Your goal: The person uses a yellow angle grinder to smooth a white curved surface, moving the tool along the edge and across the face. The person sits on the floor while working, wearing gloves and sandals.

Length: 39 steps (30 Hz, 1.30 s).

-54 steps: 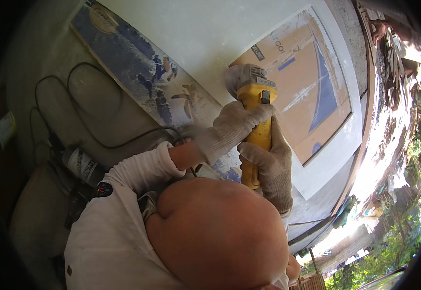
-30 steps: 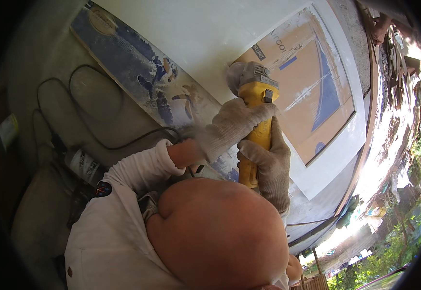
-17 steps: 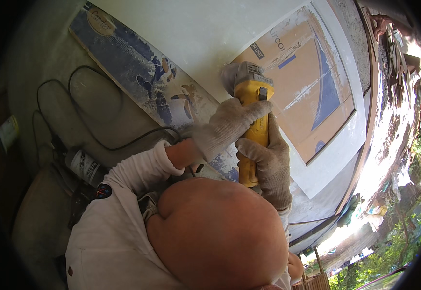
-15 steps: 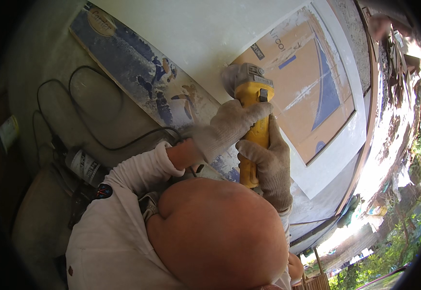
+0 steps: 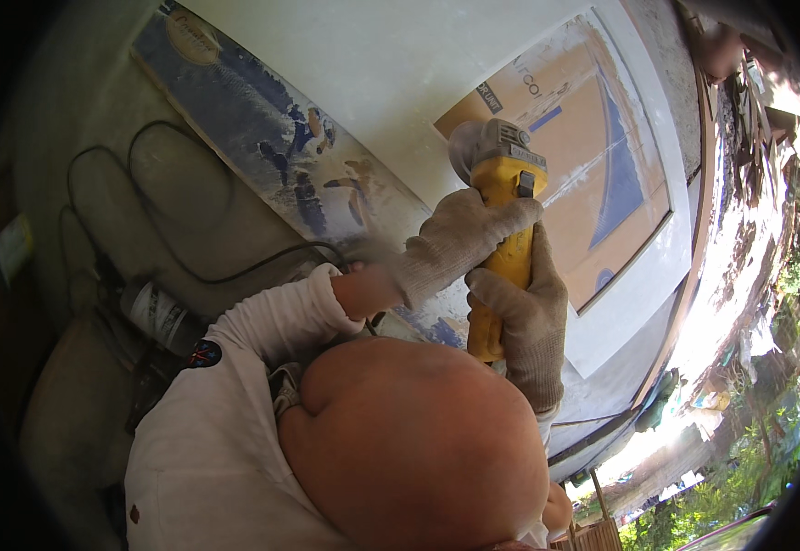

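Observation:
A yellow angle grinder (image 5: 508, 253) with a grey head is gripped in both my gloved hands. My left hand (image 5: 469, 234), in a dusty knit glove, closes round its body just behind the head. Further back, my right hand (image 5: 533, 317), gloved alike, wraps the rear of the body. The blurred disc (image 5: 464, 151) sits at the left of the head, over the inner edge of a white panel (image 5: 391, 55). I cannot tell whether it touches. Cardboard (image 5: 565, 174) with blue print shows inside the panel's rectangular opening.
A worn, blue-printed cardboard strip (image 5: 234, 92) lies slanting at the left. A black cord (image 5: 234, 275) loops over the floor near my left sleeve. Beside it lies a dark power tool with a pale label (image 5: 156, 317). Bright ground and plants (image 5: 739, 432) are at the right.
Both hands and the grinder have shifted a little to the right along the panel's opening. My grip on the tool looks the same.

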Available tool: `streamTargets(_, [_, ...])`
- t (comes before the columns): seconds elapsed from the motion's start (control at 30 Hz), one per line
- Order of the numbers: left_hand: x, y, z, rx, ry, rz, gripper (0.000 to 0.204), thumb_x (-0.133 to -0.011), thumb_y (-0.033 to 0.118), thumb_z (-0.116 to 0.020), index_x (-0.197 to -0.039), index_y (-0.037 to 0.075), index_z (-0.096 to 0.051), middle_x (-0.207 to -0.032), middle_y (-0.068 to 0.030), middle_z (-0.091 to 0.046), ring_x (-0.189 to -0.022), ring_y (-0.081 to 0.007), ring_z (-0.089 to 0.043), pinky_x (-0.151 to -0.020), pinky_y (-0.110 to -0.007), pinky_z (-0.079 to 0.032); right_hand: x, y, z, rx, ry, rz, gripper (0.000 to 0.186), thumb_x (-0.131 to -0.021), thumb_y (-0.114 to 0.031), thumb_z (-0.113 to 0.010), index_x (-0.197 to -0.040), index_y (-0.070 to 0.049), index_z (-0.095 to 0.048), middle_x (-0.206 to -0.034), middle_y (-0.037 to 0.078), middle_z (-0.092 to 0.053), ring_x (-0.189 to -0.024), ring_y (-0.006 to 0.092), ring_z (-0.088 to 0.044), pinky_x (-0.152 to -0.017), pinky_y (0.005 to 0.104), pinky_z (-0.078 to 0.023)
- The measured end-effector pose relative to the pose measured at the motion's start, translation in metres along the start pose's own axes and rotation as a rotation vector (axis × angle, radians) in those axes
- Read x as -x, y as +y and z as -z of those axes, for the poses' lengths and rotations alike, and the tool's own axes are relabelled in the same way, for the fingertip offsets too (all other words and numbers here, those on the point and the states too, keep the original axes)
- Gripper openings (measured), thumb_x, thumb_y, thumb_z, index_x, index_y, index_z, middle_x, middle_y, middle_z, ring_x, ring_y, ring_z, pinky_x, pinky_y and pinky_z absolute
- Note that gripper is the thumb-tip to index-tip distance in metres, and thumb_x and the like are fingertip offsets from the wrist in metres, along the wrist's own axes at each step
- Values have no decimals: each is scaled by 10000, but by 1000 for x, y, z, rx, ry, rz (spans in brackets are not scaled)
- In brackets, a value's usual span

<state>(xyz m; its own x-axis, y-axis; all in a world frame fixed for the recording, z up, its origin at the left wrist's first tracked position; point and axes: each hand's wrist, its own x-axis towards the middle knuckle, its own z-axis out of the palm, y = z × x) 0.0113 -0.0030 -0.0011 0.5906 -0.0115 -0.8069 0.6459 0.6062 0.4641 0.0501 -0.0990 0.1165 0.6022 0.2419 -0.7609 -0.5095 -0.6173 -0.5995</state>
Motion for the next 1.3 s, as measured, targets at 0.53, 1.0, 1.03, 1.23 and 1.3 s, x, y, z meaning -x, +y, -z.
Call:
streamTargets(0.53, [3, 4, 13, 104, 58, 154, 611, -943, 483, -827, -1265, -18, -690, -1111, -119, -758, -937, -206, -796, -800, -348, -672, -10, -1, -5, 102, -75, -24, 947, -798, -151, -816, -1649, 36, -447, -1108, 135, -737, -955, 209, -724, -858, 336, -598])
streamTargets(1.0, [3, -13, -12, 70, -43, 108, 629, -968, 511, -815, -1277, -24, -696, -1110, -116, -761, -966, -191, -790, -879, -344, -658, 5, 7, 17, 134, -18, -70, 923, -828, -158, -825, -1645, 32, -439, -1107, 120, -725, -944, 193, -708, -846, 336, -590])
streamTargets(1.03, [4, -12, -12, 49, -30, 109, 637, -969, 518, -813, -1280, -25, -696, -1108, -116, -762, -965, -190, -790, -873, -342, -660, 6, 11, 12, 85, -4, -38, 918, -833, -152, -823, -1645, 33, -439, -1114, 121, -726, -950, 192, -709, -851, 333, -590])
streamTargets(1.23, [7, 3, 1, -60, 50, 96, 654, -959, 531, -809, -1258, -40, -701, -1079, -131, -771, -926, -205, -798, -823, -329, -669, 4, 10, -2, -7, 4, -34, 919, -795, -96, -802, -1637, 50, -463, -1130, 121, -724, -968, 201, -715, -873, 333, -597])
streamTargets(1.3, [8, 8, 8, -65, 62, 108, 667, -948, 538, -810, -1248, -47, -702, -1074, -135, -772, -917, -214, -799, -814, -328, -668, -1, 7, -7, 15, 3, -32, 924, -772, -78, -796, -1631, 52, -481, -1122, 114, -721, -962, 201, -713, -874, 333, -598])
